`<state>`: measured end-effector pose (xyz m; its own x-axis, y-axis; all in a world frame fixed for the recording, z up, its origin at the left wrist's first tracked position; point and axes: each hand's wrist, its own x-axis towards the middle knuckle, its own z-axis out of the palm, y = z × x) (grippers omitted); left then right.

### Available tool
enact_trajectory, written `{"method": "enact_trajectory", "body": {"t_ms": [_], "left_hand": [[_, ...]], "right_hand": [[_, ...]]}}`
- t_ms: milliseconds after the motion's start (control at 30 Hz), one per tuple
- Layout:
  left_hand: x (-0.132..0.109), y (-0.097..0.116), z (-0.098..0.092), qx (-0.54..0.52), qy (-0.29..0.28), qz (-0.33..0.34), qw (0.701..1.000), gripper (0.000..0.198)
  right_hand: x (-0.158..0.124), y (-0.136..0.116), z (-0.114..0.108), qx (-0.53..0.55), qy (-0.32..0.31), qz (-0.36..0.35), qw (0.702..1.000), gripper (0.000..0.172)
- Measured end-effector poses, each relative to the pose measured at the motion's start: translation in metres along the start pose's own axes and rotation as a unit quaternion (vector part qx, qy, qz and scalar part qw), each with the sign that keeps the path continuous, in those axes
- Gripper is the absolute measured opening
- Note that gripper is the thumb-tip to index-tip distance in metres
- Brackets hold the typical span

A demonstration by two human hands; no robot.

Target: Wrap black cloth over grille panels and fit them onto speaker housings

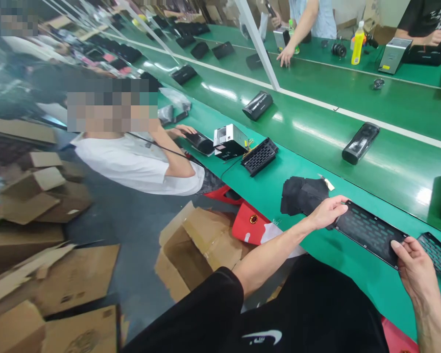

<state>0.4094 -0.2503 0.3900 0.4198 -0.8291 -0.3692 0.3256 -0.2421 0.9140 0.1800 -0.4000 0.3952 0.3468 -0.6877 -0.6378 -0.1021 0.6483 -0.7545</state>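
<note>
I hold a flat black perforated grille panel (369, 231) just above the green bench (279, 196). My left hand (329, 211) grips its left end, fingers curled over the edge. My right hand (413, 264) pinches its right corner with thumb on top. A stack of black fabric pieces (301, 194) lies just beyond my left hand. Another grille panel (439, 255) lies at the right edge, near my right hand.
A seated person in a white shirt (139, 162) works to my left beside a silver box (230, 139) and a grille (260, 155). Black speaker bodies (360, 142) ride the conveyor. Open cardboard boxes (194, 245) cover the floor. People stand across the line by a yellow bottle (357, 43).
</note>
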Motion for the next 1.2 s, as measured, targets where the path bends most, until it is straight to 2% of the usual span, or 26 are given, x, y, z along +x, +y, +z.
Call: {"method": "enact_trajectory", "body": {"t_ms": [200, 567, 800, 1033, 1200], "left_hand": [[-0.005, -0.006, -0.001, -0.022, -0.019, 0.011, 1.0, 0.058], [-0.006, -0.004, 0.004, -0.042, -0.01, 0.008, 0.999, 0.059], [-0.003, -0.007, -0.002, -0.13, -0.076, 0.014, 0.989, 0.068], [0.002, -0.015, -0.005, -0.164, -0.094, 0.001, 0.982, 0.071], [0.005, -0.017, -0.006, -0.176, -0.09, -0.003, 0.98, 0.073]], "right_hand": [[-0.006, 0.002, -0.005, 0.001, -0.001, -0.015, 1.0, 0.067], [-0.006, 0.003, -0.009, 0.009, -0.002, -0.001, 1.0, 0.067], [-0.002, 0.004, -0.016, -0.018, -0.014, -0.024, 0.999, 0.061], [0.002, 0.005, -0.015, -0.018, -0.019, -0.03, 0.999, 0.058], [0.004, 0.006, -0.016, 0.0, 0.0, -0.017, 1.0, 0.057]]}}
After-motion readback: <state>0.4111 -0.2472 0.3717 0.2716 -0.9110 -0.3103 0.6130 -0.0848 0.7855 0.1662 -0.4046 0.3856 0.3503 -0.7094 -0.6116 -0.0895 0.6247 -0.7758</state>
